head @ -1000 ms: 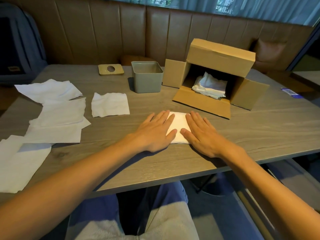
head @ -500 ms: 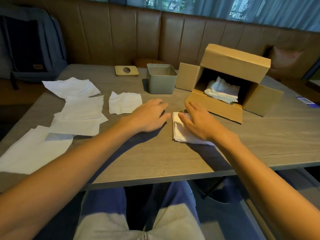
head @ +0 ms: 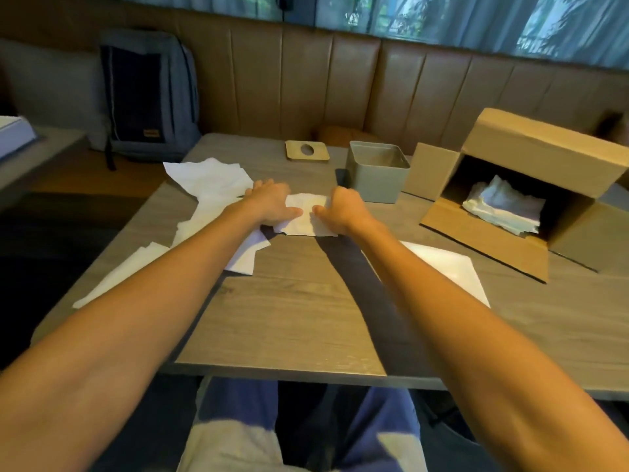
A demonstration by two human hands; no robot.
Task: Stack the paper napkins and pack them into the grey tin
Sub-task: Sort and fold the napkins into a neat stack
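Note:
A small white napkin [head: 306,218] lies flat in the middle of the table, just left of the grey tin [head: 377,173]. My left hand [head: 272,202] rests on its left edge with the thumb pressed on the paper. My right hand [head: 343,207] is curled over its right edge, pinching it. The tin stands upright and open, and looks empty. A folded napkin [head: 446,267] lies alone on the table to the right of my right forearm. Several loose napkins [head: 211,180] are spread along the table's left side, partly under my left arm.
A wooden lid [head: 307,150] with a hole lies behind the tin. An open cardboard box [head: 531,155] on its side at the right holds more napkins [head: 503,206]. A backpack [head: 146,97] leans on the bench beyond the table's [head: 289,328] far left.
Both hands left the folded napkin near the box and reached forward and left onto the small napkin beside the tin. The view swung left with them.

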